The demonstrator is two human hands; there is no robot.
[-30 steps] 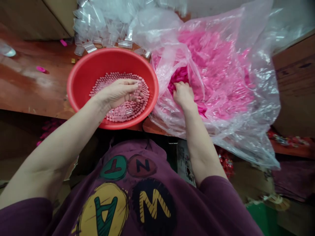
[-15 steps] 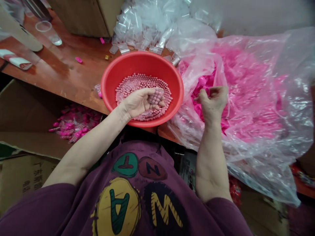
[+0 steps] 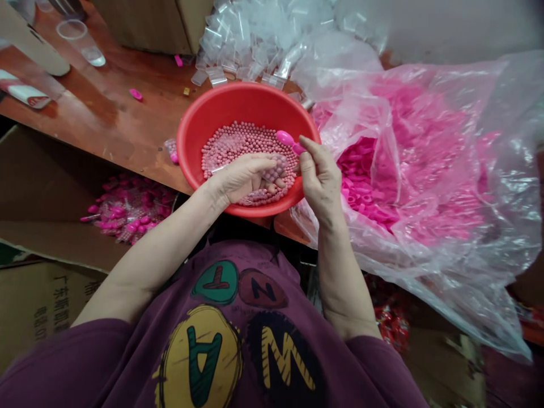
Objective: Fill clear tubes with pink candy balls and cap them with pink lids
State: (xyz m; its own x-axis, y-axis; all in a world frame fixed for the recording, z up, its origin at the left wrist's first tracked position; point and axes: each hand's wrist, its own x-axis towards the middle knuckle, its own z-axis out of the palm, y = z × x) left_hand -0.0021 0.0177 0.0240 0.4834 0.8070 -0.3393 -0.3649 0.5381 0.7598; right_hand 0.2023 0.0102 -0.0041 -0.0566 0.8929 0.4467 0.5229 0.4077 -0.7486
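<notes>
A red basin point(image 3: 249, 93) on the table holds many small pink beads point(image 3: 238, 136). Over it, my left hand point(image 3: 244, 175) is closed round a small clear plastic case point(image 3: 277, 168) filled with pink beads. My right hand point(image 3: 321, 175), at the basin's right rim, pinches a bright pink plastic cap point(image 3: 287, 139) with a rounded, spoon-like end, close to the case but apart from it. More clear plastic lies among the beads under my left hand. To the right, an open clear bag point(image 3: 450, 277) holds a heap of similar pink plastic pieces point(image 3: 365, 187).
Behind the basin lies a pile of clear plastic cases point(image 3: 246, 45) beside a cardboard box point(image 3: 148, 25). A plastic cup point(image 3: 80, 42) stands at the far left. Below the table edge, an open carton point(image 3: 46, 209) contains filled pink-topped cases point(image 3: 131, 209).
My right hand has come left from the bag of pink pieces to the basin, with a pink cap in its fingers. My left hand stays over the beads with the case.
</notes>
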